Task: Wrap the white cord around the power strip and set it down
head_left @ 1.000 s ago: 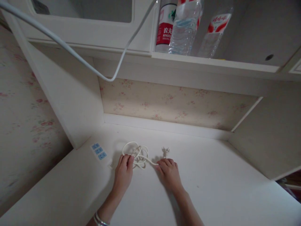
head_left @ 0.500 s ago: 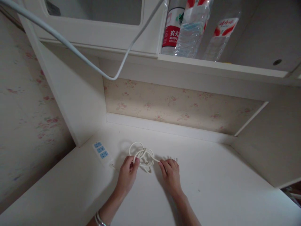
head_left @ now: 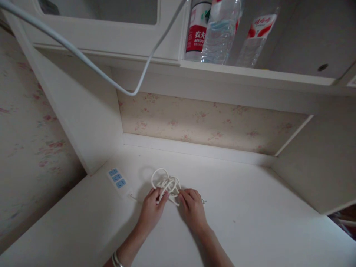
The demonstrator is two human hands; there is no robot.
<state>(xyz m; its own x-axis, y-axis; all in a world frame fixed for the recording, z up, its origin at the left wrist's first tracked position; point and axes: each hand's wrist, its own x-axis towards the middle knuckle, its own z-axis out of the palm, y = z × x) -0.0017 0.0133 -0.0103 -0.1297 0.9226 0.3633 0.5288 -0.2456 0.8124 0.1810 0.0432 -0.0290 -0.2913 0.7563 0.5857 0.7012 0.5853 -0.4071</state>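
A white power cord (head_left: 170,184) lies in a loose tangle of loops just above the white desktop, between my hands. My left hand (head_left: 154,204) pinches the loops at their lower left side. At the right edge of the tangle, my right hand (head_left: 191,202) has its fingers closed on the same cord. Metal plug prongs (head_left: 204,201) stick out past the right hand's knuckles; the plug's body is hidden by that hand. A white power strip (head_left: 117,179) with blue sockets rests to the left, and its cord leads toward my left hand.
A thick white cable (head_left: 91,66) hangs in a bend across the upper left, near the camera. Plastic bottles (head_left: 219,35) stand on the shelf above the desk (head_left: 250,207). Side panels (head_left: 317,159) close in the desk at left and right.
My right hand has moved left, closer to the loops and to my left hand. The cord between the hands has bunched tighter. The view has shifted slightly.
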